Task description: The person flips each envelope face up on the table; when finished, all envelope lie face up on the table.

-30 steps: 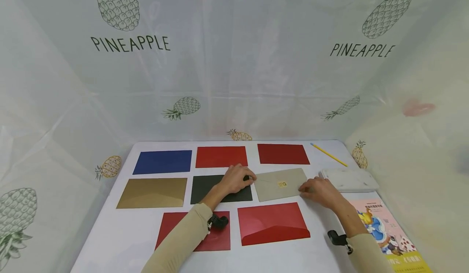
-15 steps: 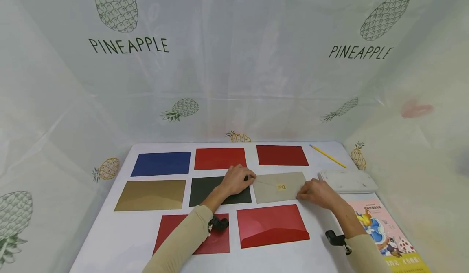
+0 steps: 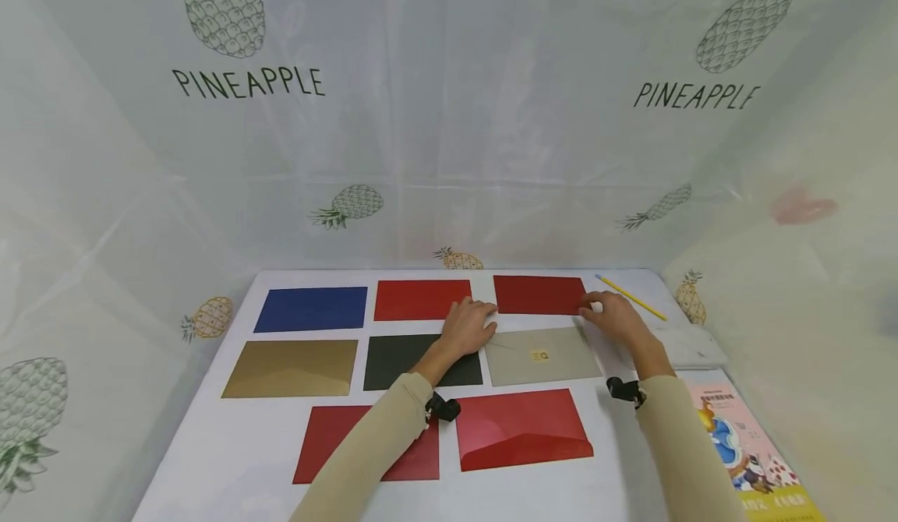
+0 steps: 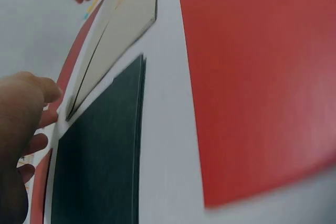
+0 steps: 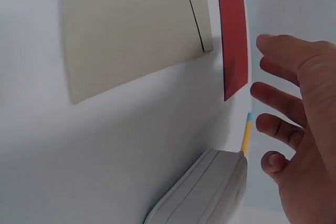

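Several flat paper envelopes lie on the white table. A cream envelope (image 3: 554, 358) with a small gold label is at the middle right, beside a dark green one (image 3: 393, 362). Over the gap above these two hovers my left hand (image 3: 466, 326), fingertips near the lower left corner of a dark red envelope (image 3: 536, 296). Its fingers are loosely bent with nothing visible between them. My right hand (image 3: 617, 321) is by the right edge of the dark red envelope; in the right wrist view its relaxed fingers (image 5: 278, 100) hold nothing.
Blue (image 3: 312, 309), bright red (image 3: 414, 300) and gold (image 3: 291, 368) envelopes lie at the left and back. Two red envelopes lie in front, one (image 3: 522, 428) with its flap showing. At right are a yellow pencil (image 3: 634, 298), a white flat case (image 3: 691, 348) and a printed booklet (image 3: 758, 460).
My right hand has left the cream envelope's right edge and moved away from me to the dark red envelope. My left hand has moved slightly up and right, off the cream envelope's left edge.
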A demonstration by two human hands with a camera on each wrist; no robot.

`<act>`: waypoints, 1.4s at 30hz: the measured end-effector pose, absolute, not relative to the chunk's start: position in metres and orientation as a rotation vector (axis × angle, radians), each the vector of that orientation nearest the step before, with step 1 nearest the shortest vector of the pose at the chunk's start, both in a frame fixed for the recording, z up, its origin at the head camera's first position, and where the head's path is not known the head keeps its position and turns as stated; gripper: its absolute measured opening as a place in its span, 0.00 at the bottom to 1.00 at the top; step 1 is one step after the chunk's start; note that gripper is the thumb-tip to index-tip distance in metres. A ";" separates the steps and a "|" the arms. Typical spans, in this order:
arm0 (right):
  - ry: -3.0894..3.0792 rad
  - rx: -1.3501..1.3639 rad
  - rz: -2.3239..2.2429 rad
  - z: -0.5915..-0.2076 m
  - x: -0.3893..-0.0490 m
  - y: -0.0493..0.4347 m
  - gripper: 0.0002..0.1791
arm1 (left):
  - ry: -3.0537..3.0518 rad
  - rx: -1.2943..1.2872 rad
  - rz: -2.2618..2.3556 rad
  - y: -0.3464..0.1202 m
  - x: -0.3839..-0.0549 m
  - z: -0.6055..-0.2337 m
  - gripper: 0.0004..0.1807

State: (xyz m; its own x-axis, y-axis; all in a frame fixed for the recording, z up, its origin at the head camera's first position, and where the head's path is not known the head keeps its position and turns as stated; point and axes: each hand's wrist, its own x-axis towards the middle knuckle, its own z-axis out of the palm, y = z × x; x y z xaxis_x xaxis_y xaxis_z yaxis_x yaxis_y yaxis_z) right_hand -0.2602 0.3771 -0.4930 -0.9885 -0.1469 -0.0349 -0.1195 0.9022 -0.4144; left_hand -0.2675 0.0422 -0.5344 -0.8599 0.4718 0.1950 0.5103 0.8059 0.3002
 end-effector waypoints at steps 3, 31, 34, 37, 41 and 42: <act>2.940 -0.127 -0.637 -0.496 -0.269 0.382 0.27 | -2.886 -0.777 -0.556 0.050 -0.268 -0.535 0.21; 2.754 0.101 -0.970 -0.493 -0.294 0.381 0.30 | -2.879 -0.574 -1.398 0.057 -0.271 -0.527 0.29; 2.715 0.177 -1.016 -0.493 -0.297 0.382 0.30 | -2.909 -0.605 -1.290 0.056 -0.272 -0.529 0.30; 2.665 0.273 -1.052 -0.494 -0.298 0.383 0.30 | -2.926 -0.639 -1.162 0.055 -0.270 -0.529 0.29; 2.597 0.335 -1.112 -0.490 -0.297 0.384 0.32 | -2.908 -0.681 -1.076 0.051 -0.269 -0.528 0.29; 2.582 0.345 -1.136 -0.489 -0.297 0.385 0.32 | -2.902 -0.687 -1.069 0.050 -0.270 -0.528 0.29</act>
